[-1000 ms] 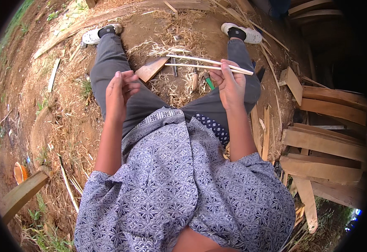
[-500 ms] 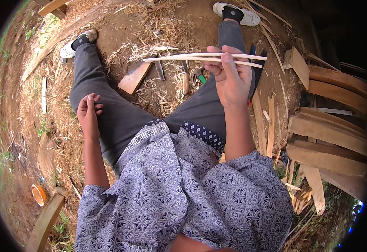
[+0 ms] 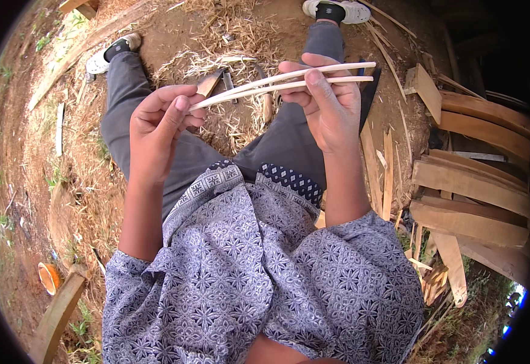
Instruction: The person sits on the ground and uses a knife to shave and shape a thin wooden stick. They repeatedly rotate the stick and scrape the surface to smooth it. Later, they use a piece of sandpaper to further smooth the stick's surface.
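Two thin, pale wooden strips [image 3: 259,87] stretch between my hands above my spread legs. Their left ends meet between the thumb and fingers of my left hand [image 3: 163,130]. My right hand [image 3: 328,109] is closed on them further right, thumb in front, and there the strips stand a little apart, their ends poking out past the fingers. On the ground below lies a wooden block [image 3: 209,83], partly hidden behind the strips. Beside it are a flat metal blade [image 3: 228,79] and a wooden handle [image 3: 268,107], also partly covered.
Shavings [image 3: 186,64] litter the dirt between my legs. Curved wooden boards [image 3: 471,182] are stacked at the right, with loose slats [image 3: 388,176] nearer my leg. At the lower left are an orange bowl-like object [image 3: 50,278] and a wooden beam [image 3: 61,312].
My left hand has risen from beside my thigh and moved right, taking hold of the strips' left ends. The strips now tilt, lower at the left. My right hand keeps its grip.
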The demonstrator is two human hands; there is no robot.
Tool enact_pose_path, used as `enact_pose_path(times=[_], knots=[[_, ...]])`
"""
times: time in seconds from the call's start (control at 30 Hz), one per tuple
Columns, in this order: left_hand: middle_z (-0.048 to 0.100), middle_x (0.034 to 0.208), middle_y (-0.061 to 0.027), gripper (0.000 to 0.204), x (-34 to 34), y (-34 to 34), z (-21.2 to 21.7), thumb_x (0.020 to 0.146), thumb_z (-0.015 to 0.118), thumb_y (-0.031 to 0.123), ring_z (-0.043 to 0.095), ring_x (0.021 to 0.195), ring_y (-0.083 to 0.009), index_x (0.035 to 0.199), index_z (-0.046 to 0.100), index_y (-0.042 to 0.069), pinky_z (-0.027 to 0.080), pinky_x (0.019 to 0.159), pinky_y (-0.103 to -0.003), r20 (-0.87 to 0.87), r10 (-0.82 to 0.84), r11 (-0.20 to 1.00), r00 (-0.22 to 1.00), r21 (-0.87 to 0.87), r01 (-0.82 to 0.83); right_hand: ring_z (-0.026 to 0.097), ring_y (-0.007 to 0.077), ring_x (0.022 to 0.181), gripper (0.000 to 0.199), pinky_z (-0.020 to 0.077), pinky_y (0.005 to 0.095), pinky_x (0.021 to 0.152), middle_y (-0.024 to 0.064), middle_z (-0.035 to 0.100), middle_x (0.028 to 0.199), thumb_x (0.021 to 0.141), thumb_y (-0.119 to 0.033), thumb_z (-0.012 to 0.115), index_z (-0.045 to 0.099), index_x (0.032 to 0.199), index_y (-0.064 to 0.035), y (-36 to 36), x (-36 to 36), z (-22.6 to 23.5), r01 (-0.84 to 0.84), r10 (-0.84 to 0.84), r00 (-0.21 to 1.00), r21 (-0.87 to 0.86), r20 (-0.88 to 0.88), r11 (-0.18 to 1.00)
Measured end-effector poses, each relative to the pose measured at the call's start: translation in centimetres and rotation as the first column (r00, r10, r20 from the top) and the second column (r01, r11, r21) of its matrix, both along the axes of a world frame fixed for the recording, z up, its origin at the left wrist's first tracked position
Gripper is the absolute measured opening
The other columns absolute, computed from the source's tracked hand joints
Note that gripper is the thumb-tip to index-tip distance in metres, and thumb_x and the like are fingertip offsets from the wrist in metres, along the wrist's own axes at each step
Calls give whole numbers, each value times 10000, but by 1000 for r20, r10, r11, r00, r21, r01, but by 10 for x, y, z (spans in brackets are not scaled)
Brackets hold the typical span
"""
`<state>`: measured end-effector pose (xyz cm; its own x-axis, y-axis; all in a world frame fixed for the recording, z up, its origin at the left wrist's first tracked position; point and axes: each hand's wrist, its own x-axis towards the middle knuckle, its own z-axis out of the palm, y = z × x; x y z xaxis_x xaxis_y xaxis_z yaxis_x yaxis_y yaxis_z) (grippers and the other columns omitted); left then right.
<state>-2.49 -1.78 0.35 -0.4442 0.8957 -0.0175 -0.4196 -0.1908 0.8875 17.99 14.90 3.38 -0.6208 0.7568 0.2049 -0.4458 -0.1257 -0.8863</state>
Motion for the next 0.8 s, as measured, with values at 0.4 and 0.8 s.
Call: enact_pose_path(times=[0.4,0.8], knots=[[690,1070,-103,280,3,-12,12,925,638,-71,671,1018,-154,1200,609,-25,552,950,-306,39,79,984,996,154,-84,746,232,841,223,652,307,744,173,716,982,1001,-79,588,614,1180,51,-1,3,5,-21,22,999,-27,30,999],[701,1052,-161,148,14,-4,21,960,619,-12,719,998,-257,1105,606,-30,632,852,-349,246,124,944,961,268,-191,747,301,875,214,662,336,746,229,713,1009,1017,-99,563,626,1148,58,-1,5,10,-31,32,996,15,-85,999]])
